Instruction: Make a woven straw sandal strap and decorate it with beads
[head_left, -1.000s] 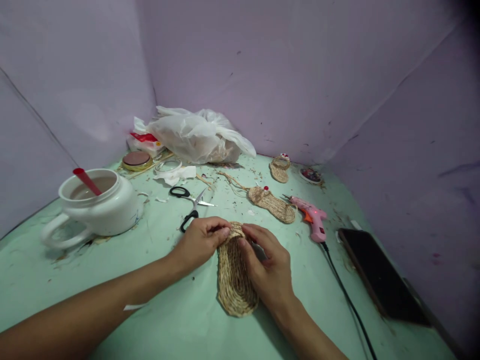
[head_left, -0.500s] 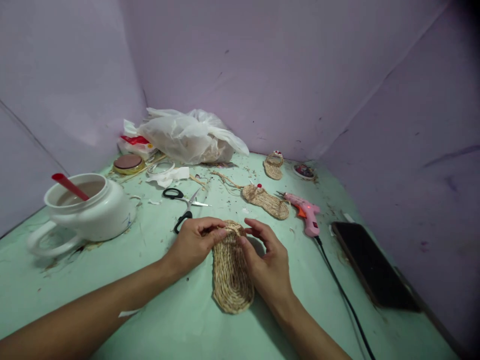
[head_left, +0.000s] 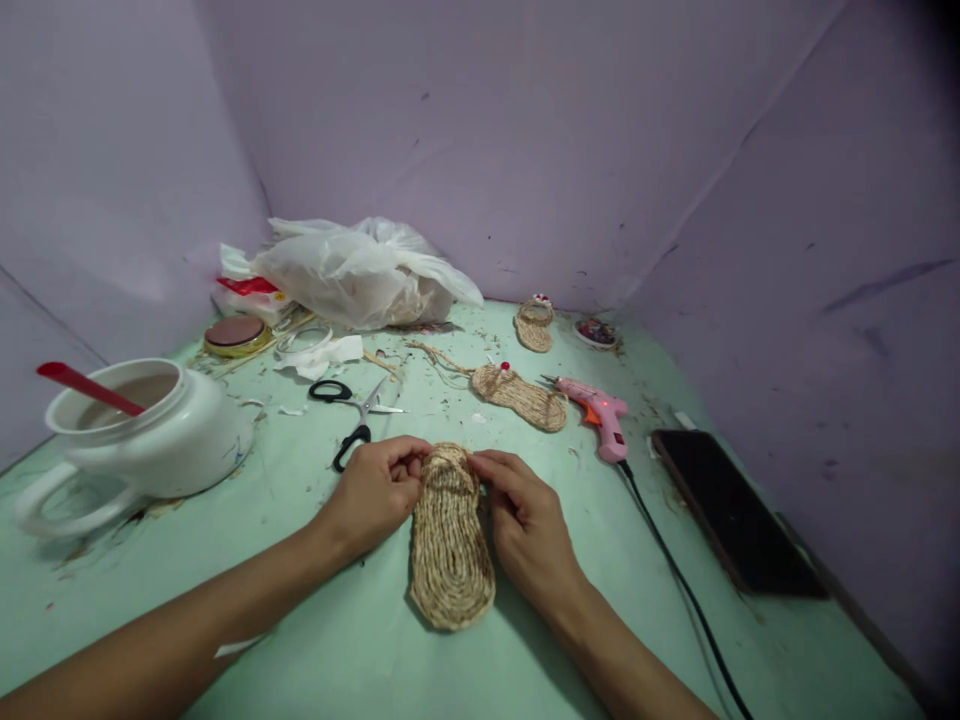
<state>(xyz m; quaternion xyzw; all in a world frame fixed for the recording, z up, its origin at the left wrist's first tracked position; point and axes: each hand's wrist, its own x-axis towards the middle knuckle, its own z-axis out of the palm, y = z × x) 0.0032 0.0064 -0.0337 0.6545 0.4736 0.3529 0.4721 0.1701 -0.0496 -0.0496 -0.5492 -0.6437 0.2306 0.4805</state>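
Observation:
A woven straw slipper [head_left: 451, 545] lies flat on the green tabletop, its toe end pointing away from me. A band of the same twisted straw crosses it near the far end. My left hand [head_left: 381, 490] pinches the left edge by that band with thumb and forefinger. On the opposite edge, my right hand [head_left: 529, 515] closes its fingertips, the forefinger touching the band's end. Beyond the hands lies a second straw slipper [head_left: 521, 397] with a red bead and a loose straw cord. A pink glue gun [head_left: 604, 415] rests to its right, its cable running toward me.
Black-handled scissors [head_left: 360, 408] lie spread beyond my left hand. At left stands a white mug [head_left: 202, 430] holding a red stick. A plastic bag [head_left: 360, 275] sits against the wall, with a small straw slipper [head_left: 534, 328] and a bead dish [head_left: 597, 334]. A phone [head_left: 739, 510] lies right.
My right hand has closed in from spread fingers to touch the slipper's right edge. My left fingers have shifted from over the top to its left edge, uncovering the band. The view has turned slightly right.

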